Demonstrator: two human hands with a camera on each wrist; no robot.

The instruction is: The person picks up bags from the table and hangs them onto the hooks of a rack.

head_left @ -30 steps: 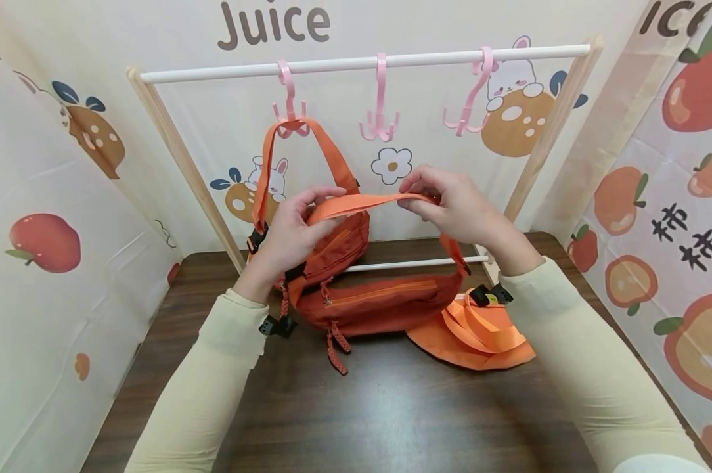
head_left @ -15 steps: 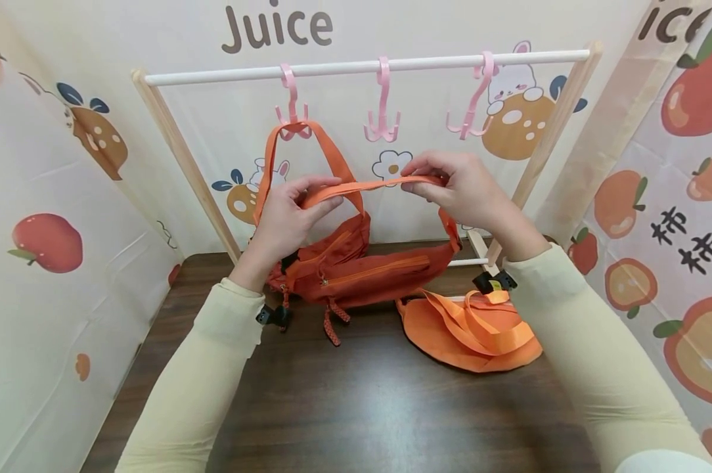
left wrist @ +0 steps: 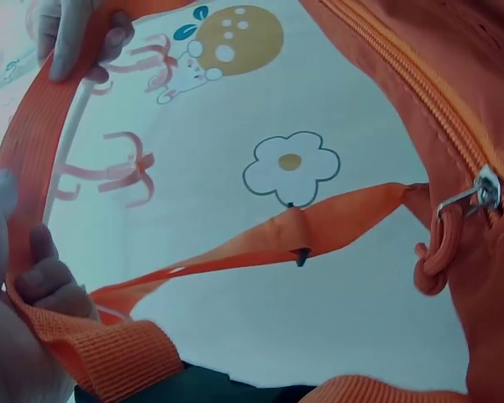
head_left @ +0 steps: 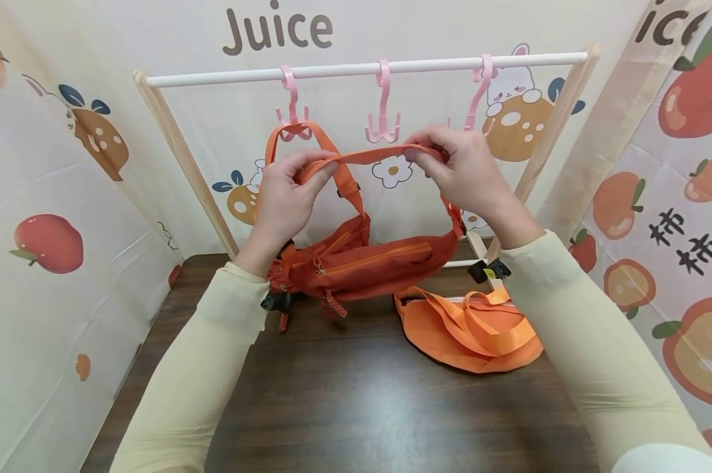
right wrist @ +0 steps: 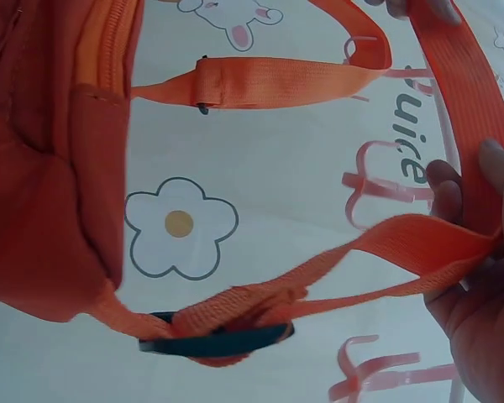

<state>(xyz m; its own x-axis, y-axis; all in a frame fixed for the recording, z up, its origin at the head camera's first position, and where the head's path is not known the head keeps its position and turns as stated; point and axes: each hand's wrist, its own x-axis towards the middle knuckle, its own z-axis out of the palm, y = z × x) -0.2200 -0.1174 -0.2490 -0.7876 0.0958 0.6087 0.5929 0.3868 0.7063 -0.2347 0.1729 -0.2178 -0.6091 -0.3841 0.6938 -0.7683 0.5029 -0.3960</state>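
The rust-red waist bag hangs from its orange strap above the table. The left hand and right hand, set apart, each pinch the strap between thumb and fingers, stretching a span between them just below the middle pink hook. Behind and to the left, a similar red bag hangs by its strap loop from the left pink hook, partly hidden by the held one. A bright orange bag lies on the table, near the right sleeve. The white rail carries the hooks.
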